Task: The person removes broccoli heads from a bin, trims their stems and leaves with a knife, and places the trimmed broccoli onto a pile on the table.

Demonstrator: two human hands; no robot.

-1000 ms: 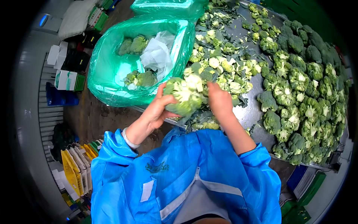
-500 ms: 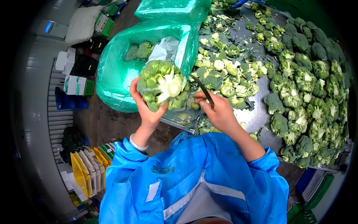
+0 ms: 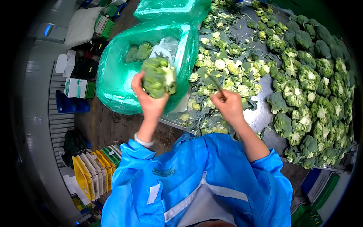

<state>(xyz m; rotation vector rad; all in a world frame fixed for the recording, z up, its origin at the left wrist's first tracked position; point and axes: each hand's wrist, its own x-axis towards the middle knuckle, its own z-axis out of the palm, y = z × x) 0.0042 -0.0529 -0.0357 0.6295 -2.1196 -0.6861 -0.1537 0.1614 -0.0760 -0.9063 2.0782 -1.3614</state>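
A broccoli head (image 3: 157, 76) is in my left hand (image 3: 148, 99), tilted on its side with the cut stem facing right. It is held over the near right part of a box lined with green plastic (image 3: 109, 75). Inside that box lie other broccoli heads (image 3: 138, 53) and a piece of white plastic (image 3: 166, 48). My right hand (image 3: 229, 106) is closed on a knife (image 3: 216, 84), whose blade is blurred and points up and left, over the trimmings (image 3: 227, 68) on the metal table (image 3: 259, 108).
A large pile of broccoli heads (image 3: 308, 106) covers the table's right side. Another plastic-lined box (image 3: 170, 11) stands beyond the first. Yellow and white crates (image 3: 92, 172) stand on the floor at lower left.
My left hand first moved left, away from my right hand, with the broccoli head, and then tipped it sideways over the box. The knife's blade has come away from the broccoli.
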